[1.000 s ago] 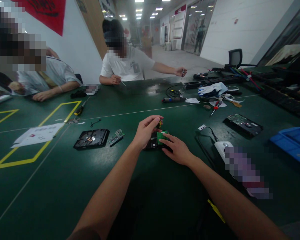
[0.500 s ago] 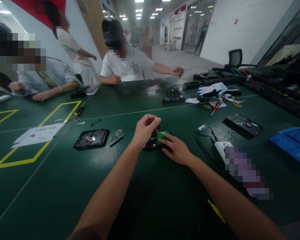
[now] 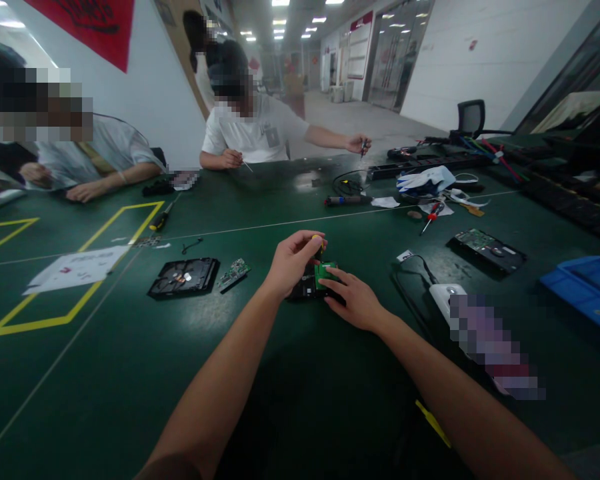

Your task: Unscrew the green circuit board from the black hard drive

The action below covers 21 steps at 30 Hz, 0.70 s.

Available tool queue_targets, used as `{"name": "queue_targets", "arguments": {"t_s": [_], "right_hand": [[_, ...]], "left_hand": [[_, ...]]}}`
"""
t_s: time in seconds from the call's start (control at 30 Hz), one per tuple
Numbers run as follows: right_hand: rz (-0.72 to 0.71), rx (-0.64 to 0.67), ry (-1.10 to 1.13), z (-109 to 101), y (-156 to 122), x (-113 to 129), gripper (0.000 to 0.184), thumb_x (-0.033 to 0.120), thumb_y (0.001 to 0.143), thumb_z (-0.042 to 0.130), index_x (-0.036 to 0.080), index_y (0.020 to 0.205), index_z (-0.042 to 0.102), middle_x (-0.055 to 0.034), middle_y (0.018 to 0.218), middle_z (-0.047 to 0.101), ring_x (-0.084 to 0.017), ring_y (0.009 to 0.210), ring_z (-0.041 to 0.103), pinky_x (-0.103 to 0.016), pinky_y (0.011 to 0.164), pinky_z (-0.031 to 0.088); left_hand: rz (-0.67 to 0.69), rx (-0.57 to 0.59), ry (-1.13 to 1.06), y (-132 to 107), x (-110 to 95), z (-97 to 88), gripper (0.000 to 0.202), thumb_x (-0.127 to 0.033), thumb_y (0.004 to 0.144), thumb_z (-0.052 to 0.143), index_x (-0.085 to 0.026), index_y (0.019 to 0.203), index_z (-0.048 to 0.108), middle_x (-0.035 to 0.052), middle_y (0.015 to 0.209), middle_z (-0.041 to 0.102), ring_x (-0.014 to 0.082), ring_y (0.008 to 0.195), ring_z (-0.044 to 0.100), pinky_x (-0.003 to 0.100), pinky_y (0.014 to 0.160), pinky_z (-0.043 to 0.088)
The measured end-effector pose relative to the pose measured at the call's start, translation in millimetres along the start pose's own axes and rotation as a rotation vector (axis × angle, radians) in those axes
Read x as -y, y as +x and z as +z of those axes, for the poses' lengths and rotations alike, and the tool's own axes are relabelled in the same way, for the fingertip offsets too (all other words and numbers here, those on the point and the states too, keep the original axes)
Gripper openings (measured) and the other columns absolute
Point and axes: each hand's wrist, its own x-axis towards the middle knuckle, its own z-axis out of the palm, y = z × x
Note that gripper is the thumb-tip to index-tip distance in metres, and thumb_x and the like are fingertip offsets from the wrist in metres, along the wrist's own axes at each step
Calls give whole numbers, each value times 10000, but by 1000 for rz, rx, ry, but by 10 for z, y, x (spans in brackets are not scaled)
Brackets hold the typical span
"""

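Note:
My left hand (image 3: 296,261) is closed around the yellow and black handle of a screwdriver (image 3: 319,248), held upright over a hard drive (image 3: 303,288). The drive lies on the green table in front of me, with its green circuit board (image 3: 323,272) facing up. The screwdriver's tip is too small to make out. My right hand (image 3: 353,297) rests with spread fingers on the right side of the drive, fingertips touching the board. Left of the drive lie a loose circuit board (image 3: 235,273) and another hard drive (image 3: 183,277).
At right are a third hard drive (image 3: 487,251), a white device with a cable (image 3: 447,292) and a blue tray (image 3: 583,287). Farther back lie a red screwdriver (image 3: 433,215), gloves (image 3: 425,180) and a pen-like tool (image 3: 347,200). A co-worker (image 3: 253,130) sits across the table.
My left hand has turned slightly on the screwdriver, showing more of its handle. My right hand stays in place. A person in the background has moved right, behind the seated co-worker.

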Motion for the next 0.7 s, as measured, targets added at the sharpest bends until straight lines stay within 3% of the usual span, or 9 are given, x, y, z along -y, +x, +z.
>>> {"name": "queue_targets", "arguments": {"t_s": [0.2,0.4,0.7], "right_hand": [[2,-7,3,4,-1,-4,439,351,1004,593,314,1442,577,-75,1605,461,-347,1410,513,-586,1099,499],[-16,-12,12,14,1,-17,441,343,995,607,308,1434,589,-83,1601,468,-341,1409,516,-569,1114,491],[-10,-5,2,18,-4,-16,436,349,1007,590,311,1441,575,-79,1609,455,-331,1408,517,-563,1115,487]], "left_hand": [[40,-50,58,4,27,6,316,-448,851,784,-182,994,690,36,925,675,126,784,615,230,653,556],[92,-23,145,-1,10,-13,333,-454,924,689,-244,1179,734,44,999,676,157,878,636,240,671,592],[64,38,32,9,35,-4,308,-464,941,658,-209,1095,738,73,1025,711,186,960,669,249,695,582]]}}
